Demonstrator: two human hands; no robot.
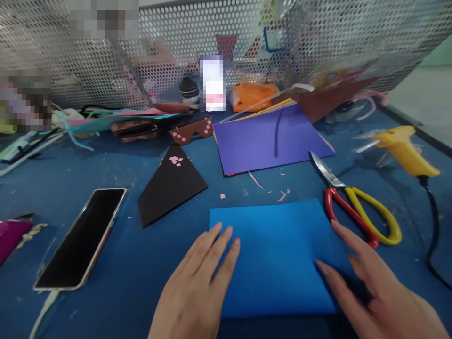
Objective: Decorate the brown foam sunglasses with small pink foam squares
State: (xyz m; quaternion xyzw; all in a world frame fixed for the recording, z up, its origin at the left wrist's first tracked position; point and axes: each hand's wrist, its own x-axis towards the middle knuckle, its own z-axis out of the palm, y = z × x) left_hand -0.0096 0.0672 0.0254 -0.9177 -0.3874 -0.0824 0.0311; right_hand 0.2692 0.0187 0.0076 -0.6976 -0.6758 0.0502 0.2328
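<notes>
A bright blue sheet [275, 259] lies on the darker blue work surface in front of me. My left hand [197, 278] rests flat over the sheet's left edge, fingers stretched out. At the right edge is my right hand [377, 287], thumb and index finger spread apart, the thumb tip on the sheet and the index fingertip by its edge. Its other fingers are partly hidden. Scissors [332, 179] with one red and one yellow handle lie partly open just beyond my right hand. Behind the blue sheet is a stack of coloured sheets with a purple sheet [271, 139] on top.
A yellow glue gun [406, 148] with a black cord lies far right. At left is a phone [83, 240] on a white cable. A black piece [171, 193] carries small pink squares near a brown mask-shaped cutout [192, 132]. A perforated metal panel [169, 37] stands behind.
</notes>
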